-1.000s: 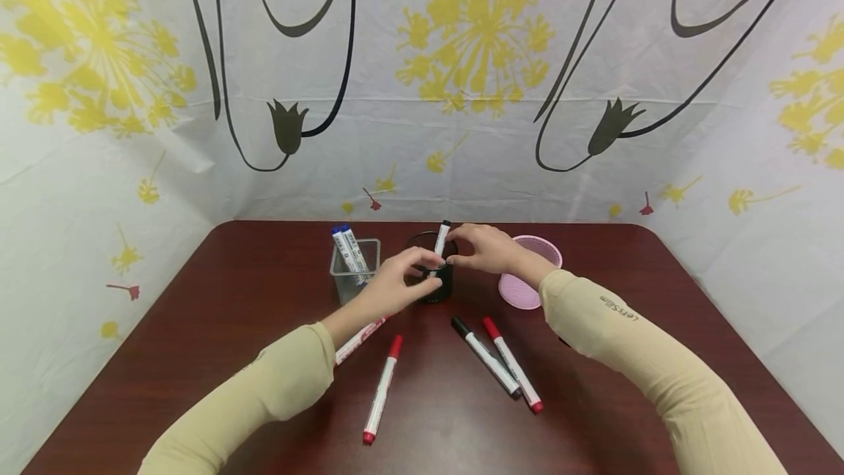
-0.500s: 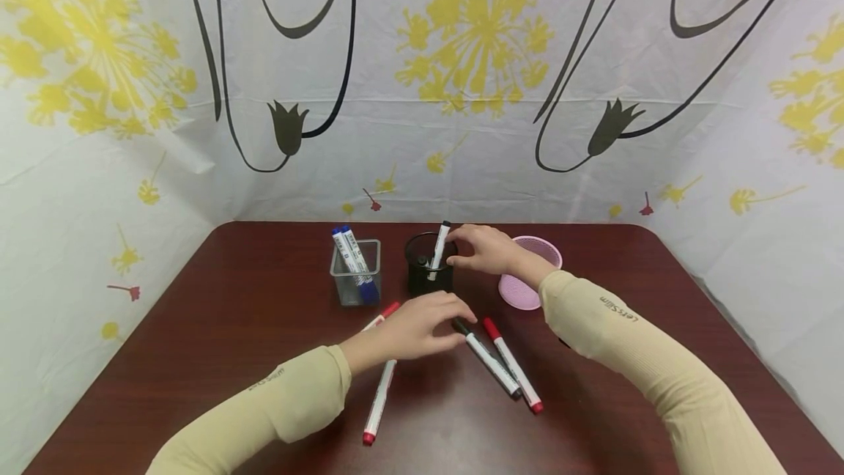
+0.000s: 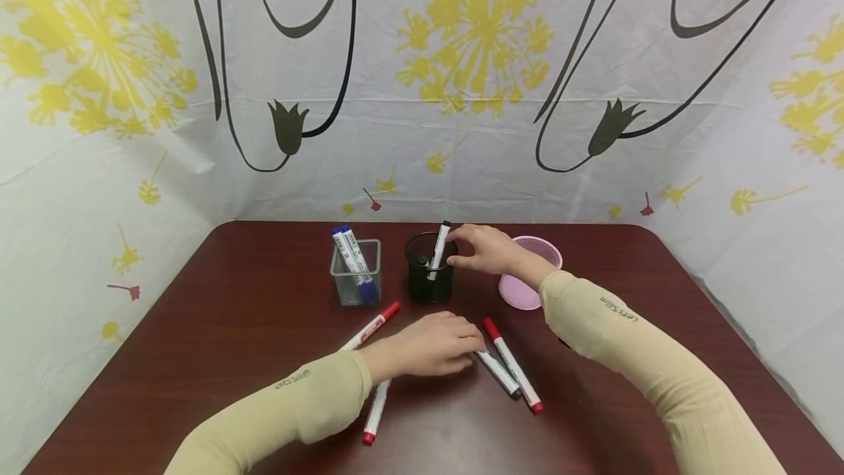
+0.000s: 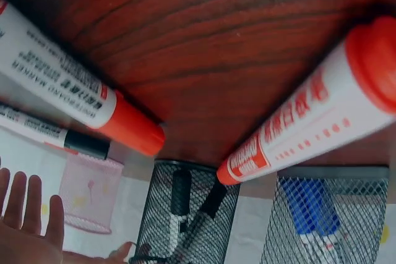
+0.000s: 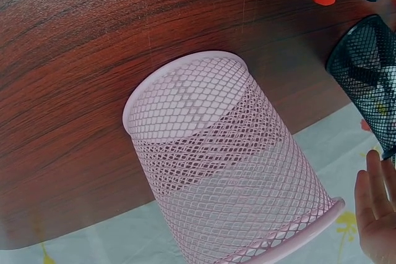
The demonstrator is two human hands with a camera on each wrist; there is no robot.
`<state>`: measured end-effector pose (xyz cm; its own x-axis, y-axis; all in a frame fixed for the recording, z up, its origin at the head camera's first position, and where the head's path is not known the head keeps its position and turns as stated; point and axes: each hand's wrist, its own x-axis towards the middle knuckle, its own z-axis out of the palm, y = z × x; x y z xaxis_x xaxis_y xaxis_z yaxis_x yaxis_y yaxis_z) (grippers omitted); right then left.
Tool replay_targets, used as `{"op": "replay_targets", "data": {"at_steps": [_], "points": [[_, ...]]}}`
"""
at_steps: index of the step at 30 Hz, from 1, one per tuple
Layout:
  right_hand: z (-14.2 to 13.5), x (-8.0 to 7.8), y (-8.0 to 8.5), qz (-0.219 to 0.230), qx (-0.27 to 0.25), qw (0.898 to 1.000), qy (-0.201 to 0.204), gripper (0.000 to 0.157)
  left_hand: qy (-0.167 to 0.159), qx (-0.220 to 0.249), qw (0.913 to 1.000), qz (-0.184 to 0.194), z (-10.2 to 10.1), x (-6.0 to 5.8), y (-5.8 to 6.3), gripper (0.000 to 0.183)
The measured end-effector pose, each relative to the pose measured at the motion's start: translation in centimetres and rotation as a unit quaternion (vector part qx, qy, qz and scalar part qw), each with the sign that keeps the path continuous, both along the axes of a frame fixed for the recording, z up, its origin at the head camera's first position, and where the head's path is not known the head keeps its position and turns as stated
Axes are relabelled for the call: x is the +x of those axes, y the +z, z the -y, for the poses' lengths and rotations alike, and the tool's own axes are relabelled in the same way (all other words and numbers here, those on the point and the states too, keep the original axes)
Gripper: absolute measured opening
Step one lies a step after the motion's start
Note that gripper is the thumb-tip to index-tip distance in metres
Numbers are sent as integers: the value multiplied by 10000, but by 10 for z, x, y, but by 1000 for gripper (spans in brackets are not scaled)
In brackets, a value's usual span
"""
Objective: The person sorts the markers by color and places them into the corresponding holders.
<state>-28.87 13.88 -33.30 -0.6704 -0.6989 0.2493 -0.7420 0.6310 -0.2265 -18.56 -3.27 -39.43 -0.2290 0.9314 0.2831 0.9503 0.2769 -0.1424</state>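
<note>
My left hand (image 3: 428, 344) reaches right over the cap end of a black marker (image 3: 501, 374) on the table. In the left wrist view its fingers look fairly straight, and the black cap beside them shows uncovered. A red marker (image 3: 516, 365) lies partly against the black one. My right hand (image 3: 484, 248) is at the right rim of the black mesh pen cup (image 3: 430, 288), fingers straight in the right wrist view. A black-capped marker (image 3: 440, 244) leans up out of that cup, with another black marker end visible inside.
A grey square mesh pen holder (image 3: 338, 288) with two blue markers (image 3: 352, 251) stands at the back left. The pink mesh pen cup (image 3: 521, 293) is beside my right forearm. Two red markers, one upper (image 3: 372, 327) and one lower (image 3: 377, 413), lie around my left forearm.
My left hand has come away from the black pen cup, moving toward the front and right, down over the black marker's cap. The right hand stays at the cup.
</note>
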Motion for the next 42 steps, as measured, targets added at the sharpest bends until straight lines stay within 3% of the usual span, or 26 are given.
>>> {"op": "replay_targets", "data": {"at_steps": [11,23,35,42], "points": [[0,-2,-2,-6,-10,10000,22,40,23,-586,9973,-431,-6,3,-16,30],[-1,0,-1,73,-6,10000,-11,41,256,-822,9960,-230,-11,1,-25,39],[0,1,-1,81,-63,9999,-37,40,251,-715,9947,-697,-12,6,-27,32],[-1,0,-1,-27,-53,10000,8,40,66,-726,9945,-746,-13,8,-29,23]]}}
